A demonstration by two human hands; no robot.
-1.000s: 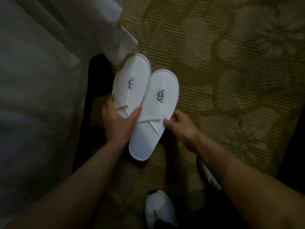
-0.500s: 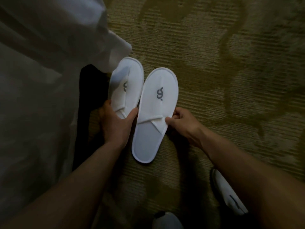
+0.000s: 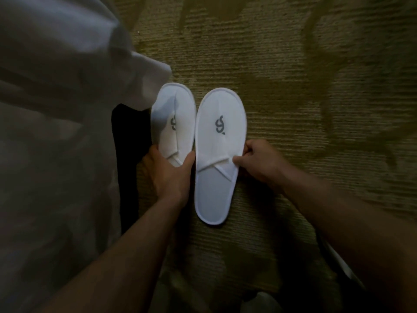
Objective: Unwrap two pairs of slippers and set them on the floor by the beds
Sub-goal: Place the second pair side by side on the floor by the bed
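Two flat white slippers with a grey logo lie side by side on the patterned carpet, toes pointing away from me. My left hand (image 3: 168, 172) grips the heel half of the left slipper (image 3: 174, 118), thumb on its right edge. My right hand (image 3: 259, 161) pinches the right edge of the right slipper (image 3: 217, 154) at its folded strap. The left slipper's toe sits just under the hanging corner of the white bedding (image 3: 67, 109). Its heel is hidden by my hand.
The bed with white bedding fills the left side, with a dark gap (image 3: 125, 166) under it next to the left slipper. Olive patterned carpet (image 3: 316, 86) spreads to the right. Another white slipper (image 3: 340, 263) shows partly behind my right forearm.
Both slippers have been straightened from a tilted, overlapping position to lie parallel and slightly apart. My hands keep their grips. The view has shifted closer.
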